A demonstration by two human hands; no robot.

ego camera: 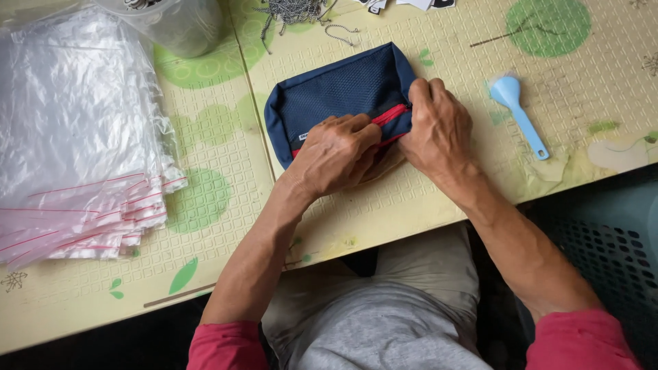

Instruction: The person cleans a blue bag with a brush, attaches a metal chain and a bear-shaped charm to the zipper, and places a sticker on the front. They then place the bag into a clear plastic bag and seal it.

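Hands (339,154) (435,130) over pouch (336,92), zipper (389,114) (red) half-hidden

Small packing workshop, likely home-run: worktop (425,199) covered in yellow patterned foam mat, stack of clear zip bags (75,151) at one side, heap of metal ball chains (295,12) at far edge, perforated plastic basket (610,253) beside seated worker.

Seated worker, seen from above: red sleeves pushed up above elbows, forearms bare. Left hand (336,154) and right hand (439,130) without gloves, rings or watch. Grey top at lap, beige-grey trousers over knees.
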